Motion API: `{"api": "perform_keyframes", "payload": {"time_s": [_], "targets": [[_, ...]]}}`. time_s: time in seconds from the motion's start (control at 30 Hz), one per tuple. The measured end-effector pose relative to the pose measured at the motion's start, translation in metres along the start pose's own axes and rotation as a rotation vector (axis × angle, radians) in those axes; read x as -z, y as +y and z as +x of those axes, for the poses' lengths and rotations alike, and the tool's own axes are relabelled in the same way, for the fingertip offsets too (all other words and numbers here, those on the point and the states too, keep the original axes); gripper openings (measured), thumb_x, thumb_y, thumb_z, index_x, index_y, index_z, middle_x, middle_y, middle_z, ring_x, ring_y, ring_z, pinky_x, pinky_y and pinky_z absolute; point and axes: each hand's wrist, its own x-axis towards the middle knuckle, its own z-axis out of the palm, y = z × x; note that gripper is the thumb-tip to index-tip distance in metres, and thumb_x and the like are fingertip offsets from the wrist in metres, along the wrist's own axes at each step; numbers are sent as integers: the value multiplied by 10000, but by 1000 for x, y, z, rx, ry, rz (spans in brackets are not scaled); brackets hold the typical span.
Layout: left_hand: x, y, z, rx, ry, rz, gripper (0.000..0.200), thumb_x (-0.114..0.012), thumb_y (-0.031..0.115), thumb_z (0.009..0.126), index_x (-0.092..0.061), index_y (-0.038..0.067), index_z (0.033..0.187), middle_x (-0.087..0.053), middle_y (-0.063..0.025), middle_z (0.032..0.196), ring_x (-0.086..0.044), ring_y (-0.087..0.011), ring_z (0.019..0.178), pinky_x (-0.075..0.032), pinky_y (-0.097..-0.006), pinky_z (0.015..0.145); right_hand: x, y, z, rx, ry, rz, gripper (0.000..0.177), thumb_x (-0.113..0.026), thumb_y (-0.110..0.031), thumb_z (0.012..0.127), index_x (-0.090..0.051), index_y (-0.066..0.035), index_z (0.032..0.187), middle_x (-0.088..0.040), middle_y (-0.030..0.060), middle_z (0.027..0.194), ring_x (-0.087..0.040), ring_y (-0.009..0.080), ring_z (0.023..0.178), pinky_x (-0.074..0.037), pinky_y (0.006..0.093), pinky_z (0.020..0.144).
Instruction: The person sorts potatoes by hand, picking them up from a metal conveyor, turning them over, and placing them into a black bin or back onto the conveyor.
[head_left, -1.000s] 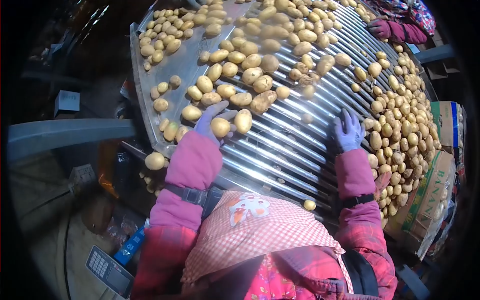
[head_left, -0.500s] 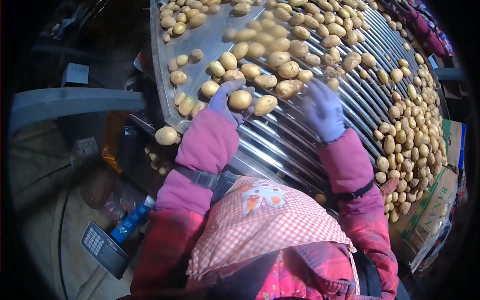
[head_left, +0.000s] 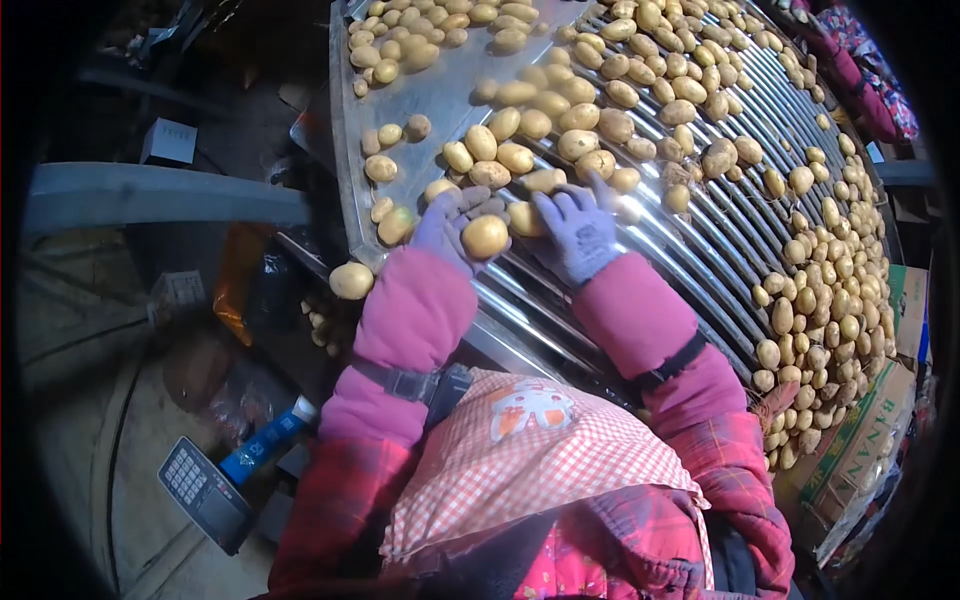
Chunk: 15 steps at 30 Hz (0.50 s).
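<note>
My left hand (head_left: 447, 232), in a lavender glove, is closed around a yellow potato (head_left: 485, 237) over the edge of the roller bed (head_left: 650, 245). Just to the right, my gloved right hand (head_left: 582, 232) reaches inward, its fingers and thumb about the right end of another potato (head_left: 525, 218). Part of that potato is hidden by the fingers. Beyond both hands a loose cluster of potatoes (head_left: 578, 145) lies across the rollers and the metal plate. A partly green potato (head_left: 396, 226) rests by my left wrist.
The metal side plate (head_left: 455, 90) carries more potatoes. One potato (head_left: 351, 281) sits at its outer corner. A dense heap of potatoes (head_left: 830, 300) lies at right, beside a cardboard box (head_left: 862, 450). A keypad device (head_left: 205, 490) is at lower left. Another person's sleeve (head_left: 865, 95) shows at upper right.
My right hand has swung left and in, from over the rollers to the potato beside my left hand. My left hand still has its potato. The view has shifted slightly.
</note>
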Motion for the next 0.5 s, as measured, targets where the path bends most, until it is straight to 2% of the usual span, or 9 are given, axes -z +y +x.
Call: {"api": "perform_keyframes", "payload": {"time_s": [0.07, 0.13, 0.2, 0.23, 0.27, 0.33, 0.43, 0.47, 0.5], "targets": [[-4, 0, -11, 134, -5, 153, 517, -424, 468, 907, -483, 83, 1248, -568, -128, 1198, -559, -289, 1068, -458, -582, 852, 17, 4, -11, -169, 52, 162, 514, -684, -317, 730, -540, -91, 1169, -570, 81, 995, -504, 270, 1104, -277, 523, 1047], [-25, -8, -16, 178, 56, 213, 536, -388, 476, 909, -467, 92, 1274, -547, -126, 1234, -532, -276, 1117, -449, -527, 907, 35, -1, -10, -195, 92, 117, 523, -687, -355, 750, -546, -85, 1175, -581, 99, 963, -532, 285, 1041, -328, 485, 998], [-33, -17, -8, 159, -429, -45, 626, -362, 520, 922, -463, 27, 1294, -531, -138, 1237, -539, -296, 1103, -432, -470, 969, 40, -7, -1, -115, 64, 394, 520, -685, -334, 766, -550, -65, 1190, -599, 130, 961, -559, 307, 971, -374, 452, 949], [-34, -23, -14, 193, -211, -70, 669, -373, 554, 906, -460, 29, 1311, -514, -163, 1268, -519, -310, 1137, -428, -431, 982, 46, -4, 6, -40, 144, 553, 515, -664, -335, 797, -543, -58, 1213, -609, 155, 1018, -572, 326, 953, -402, 427, 918], [-33, -18, -16, 191, -215, -63, 669, -373, 554, 906, -460, 29, 1311, -514, -163, 1268, -519, -310, 1137, -428, -431, 982, 62, 4, 14, -157, 128, 654, 509, -636, -350, 824, -535, -58, 1227, -610, 163, 1088, -568, 331, 1022, -403, 429, 927], [-31, -11, -19, 309, -198, -36, 691, -390, 593, 888, -522, -1, 1217, -538, -195, 1235, -528, -374, 1100, -443, -582, 899, 34, 53, 19, -336, 230, 383, 515, -622, -364, 827, -534, -87, 1253, -588, 154, 1169, -545, 331, 1088, -386, 438, 963], [-30, -13, -16, 282, -215, -160, 646, -409, 575, 890, -557, -5, 1132, -553, -197, 1205, -540, -399, 1069, -461, -624, 825, 1, 77, -2, -246, 149, 242, 510, -618, -372, 825, -546, -114, 1259, -555, 139, 1239, -512, 325, 1148, -366, 451, 994], [-27, -12, -11, 278, -215, -162, 646, -409, 575, 890, -557, -5, 1132, -553, -197, 1205, -540, -399, 1069, -461, -624, 825, 19, 71, -7, -209, 62, 243, 477, -604, -381, 832, -572, -145, 1245, -517, 124, 1297, -472, 323, 1199, -343, 463, 1013], [-22, -13, -6, 238, -188, -160, 595, -421, 534, 898, -527, 5, 1149, -544, -223, 1210, -527, -414, 1097, -452, -640, 835, 23, 75, -14, -162, 31, 303, 439, -609, -366, 830, -599, -138, 1205, -549, 130, 1248, -503, 320, 1166, -367, 452, 994]]}}
